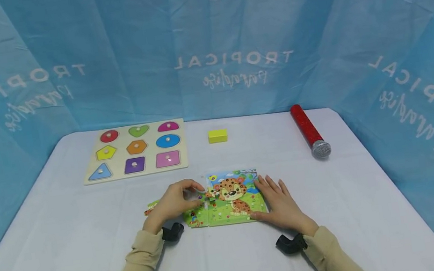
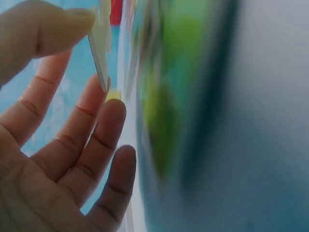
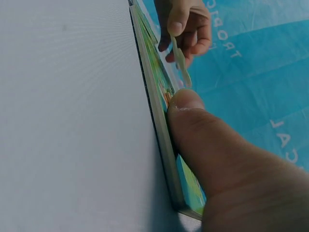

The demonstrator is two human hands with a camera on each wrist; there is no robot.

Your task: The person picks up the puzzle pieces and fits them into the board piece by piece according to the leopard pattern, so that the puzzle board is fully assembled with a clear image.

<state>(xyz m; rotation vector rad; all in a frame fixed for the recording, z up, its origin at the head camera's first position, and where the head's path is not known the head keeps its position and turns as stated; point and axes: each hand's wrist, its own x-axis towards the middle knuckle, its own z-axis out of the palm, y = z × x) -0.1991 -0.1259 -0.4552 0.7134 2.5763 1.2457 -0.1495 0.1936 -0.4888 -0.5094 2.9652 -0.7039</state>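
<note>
My left hand [image 1: 176, 201] pinches a thin jigsaw piece [image 2: 100, 53] between thumb and fingertips, holding it raised and tilted over the left side of a leopard jigsaw puzzle [image 1: 239, 208]. In the right wrist view the same jigsaw piece [image 3: 180, 60] stands clear of the puzzle. My right hand [image 1: 281, 206] rests along the puzzle's right side with fingers spread and the thumb on its near edge. Left of the puzzle, partly behind my left hand, lie loose green pieces [image 1: 198, 217]. Another colourful piece [image 1: 152, 206] shows beyond that hand.
A wooden shape board [image 1: 120, 170] with knobbed coloured pieces lies at the back left. Behind the puzzle sits a yellow block [image 1: 217, 136]. A red microphone [image 1: 307, 128] lies at the back right. Blue printed curtains [image 1: 200, 29] enclose the white table [image 1: 221, 267].
</note>
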